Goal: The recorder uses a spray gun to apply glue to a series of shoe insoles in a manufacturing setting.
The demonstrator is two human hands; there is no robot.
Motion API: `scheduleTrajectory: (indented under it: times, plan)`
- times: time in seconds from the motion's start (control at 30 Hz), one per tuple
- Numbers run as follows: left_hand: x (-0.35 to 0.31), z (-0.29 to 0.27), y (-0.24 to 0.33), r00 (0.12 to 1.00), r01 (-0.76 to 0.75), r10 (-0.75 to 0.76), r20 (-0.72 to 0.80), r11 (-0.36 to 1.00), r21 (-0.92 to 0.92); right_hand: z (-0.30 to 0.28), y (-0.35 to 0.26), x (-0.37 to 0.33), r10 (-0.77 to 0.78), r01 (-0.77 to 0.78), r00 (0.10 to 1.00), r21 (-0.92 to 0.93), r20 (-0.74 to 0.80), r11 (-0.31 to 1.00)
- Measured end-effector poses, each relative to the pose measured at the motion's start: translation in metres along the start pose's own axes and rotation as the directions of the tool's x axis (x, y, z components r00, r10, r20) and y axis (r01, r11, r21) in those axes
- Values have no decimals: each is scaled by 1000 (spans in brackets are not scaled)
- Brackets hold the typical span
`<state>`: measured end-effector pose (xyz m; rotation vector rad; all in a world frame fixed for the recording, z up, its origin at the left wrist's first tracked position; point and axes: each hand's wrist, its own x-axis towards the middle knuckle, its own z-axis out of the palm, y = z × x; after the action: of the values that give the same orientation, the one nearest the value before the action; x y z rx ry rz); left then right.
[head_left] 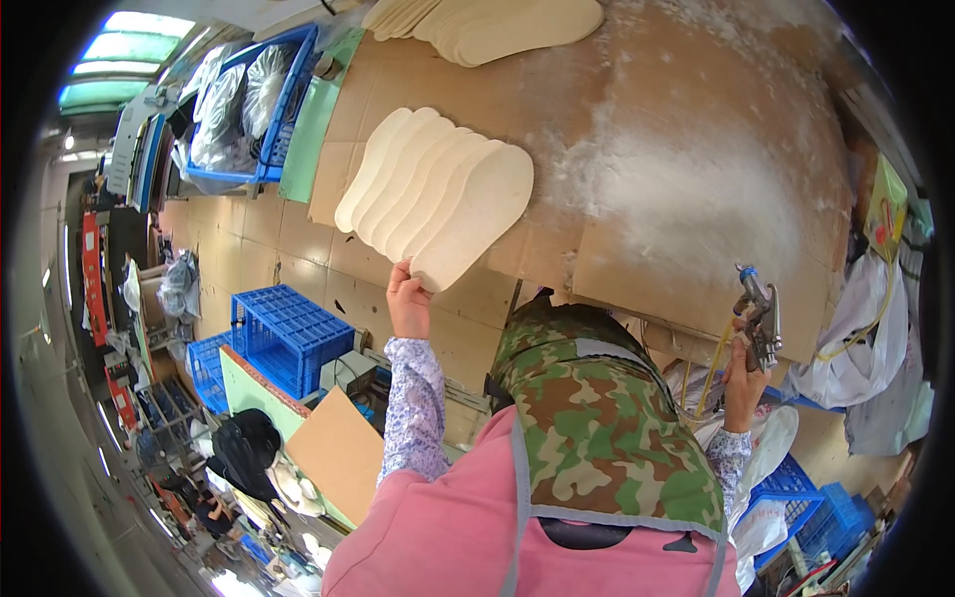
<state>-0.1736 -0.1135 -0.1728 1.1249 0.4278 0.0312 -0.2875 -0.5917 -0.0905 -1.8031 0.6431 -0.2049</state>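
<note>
Cream-coloured insoles (438,184) lie fanned out in an overlapping row on the cardboard-covered table (547,109). With thumb and fingers closed, my left hand (409,306) pinches the narrow end of the nearest insole (484,204), at the table's front edge. Over on the right, my right hand (742,386) is wrapped round a metal spray gun (762,320) held upright near the table's front edge. A yellow hose (715,365) runs down beside that hand.
More insoles (497,30) are stacked at the table's far edge. Whitish residue (696,199) coats the cardboard on the right. A blue crate (264,119) with plastic bags stands at the far left; another blue crate (293,338) is on the floor. White bags (856,328) hang at the right.
</note>
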Motion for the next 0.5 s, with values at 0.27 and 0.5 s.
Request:
scheduleTrajectory:
  times: [0.27, 0.5]
  plan:
    - [31, 22, 4, 864, -156, 501, 37, 197, 968, 41, -22, 2, -2, 2, 1000, -12, -4, 1000]
    - [215, 136, 10, 829, -529, 435, 352, 404, 746, 49, -22, -10, 71, -73, 997, -60, -40, 996]
